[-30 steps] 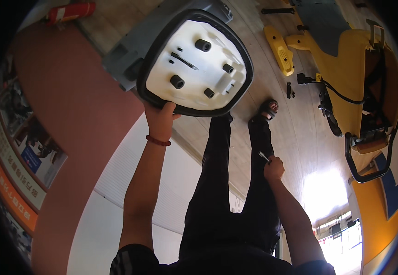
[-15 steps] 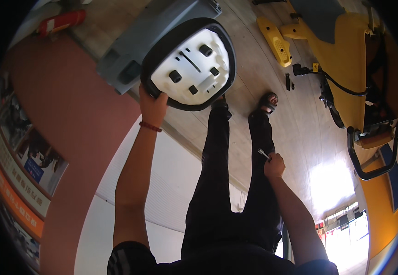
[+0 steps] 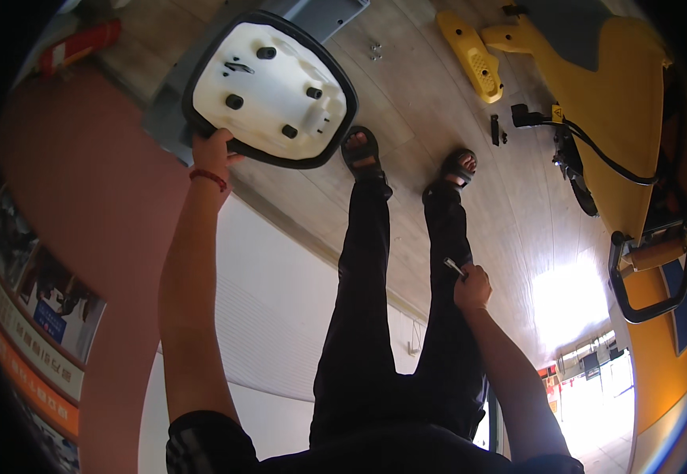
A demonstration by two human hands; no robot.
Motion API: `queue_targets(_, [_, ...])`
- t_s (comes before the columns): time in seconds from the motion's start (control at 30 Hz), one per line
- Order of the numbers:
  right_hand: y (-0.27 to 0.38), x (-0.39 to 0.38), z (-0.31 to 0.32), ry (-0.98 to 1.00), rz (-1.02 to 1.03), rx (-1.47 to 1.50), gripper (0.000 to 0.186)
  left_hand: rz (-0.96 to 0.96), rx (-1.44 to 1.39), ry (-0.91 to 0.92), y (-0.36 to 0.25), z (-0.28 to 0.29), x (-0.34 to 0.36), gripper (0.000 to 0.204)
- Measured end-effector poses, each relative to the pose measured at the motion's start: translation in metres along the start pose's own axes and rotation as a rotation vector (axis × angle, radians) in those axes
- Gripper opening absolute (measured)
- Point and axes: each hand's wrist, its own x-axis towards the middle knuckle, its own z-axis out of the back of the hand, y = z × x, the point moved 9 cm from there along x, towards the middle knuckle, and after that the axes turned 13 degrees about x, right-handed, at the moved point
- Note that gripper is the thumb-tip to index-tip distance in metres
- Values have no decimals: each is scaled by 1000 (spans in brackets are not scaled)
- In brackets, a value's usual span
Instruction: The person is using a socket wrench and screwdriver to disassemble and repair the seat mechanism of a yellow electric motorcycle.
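My left hand grips the near left edge of a seat cushion, held up with its underside facing me. That underside is a white moulded shell with several black rubber feet and a dark mark, framed by a thick black rim. My fingers are partly hidden behind the rim. Lower on the right, by my right leg, my right hand is closed around a short silver hand tool. The tool's tip points up and left; most of its handle is inside my fist, so its exact kind is unclear.
Behind the cushion lies a grey plastic housing. Small metal pieces are on the wood-look floor. A yellow footrest-like panel, small black parts and a yellow vehicle body with a black cable lie right. A red extinguisher lies far left.
My left hand has moved left and slightly away with the seat cushion, turning its underside more squarely toward me. My left foot and the small metal pieces now show. My right hand stays nearly still.
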Motion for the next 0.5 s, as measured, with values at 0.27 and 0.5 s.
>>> queue_targets(0.27, [2, 0, -16, 8, -15, -7, 15, 0, 6, 76, -12, -6, 51, 37])
queue_targets(0.5, [6, -7, -38, 41, -41, -16, 14, -23, 74, 126, -35, 14, 110, 26])
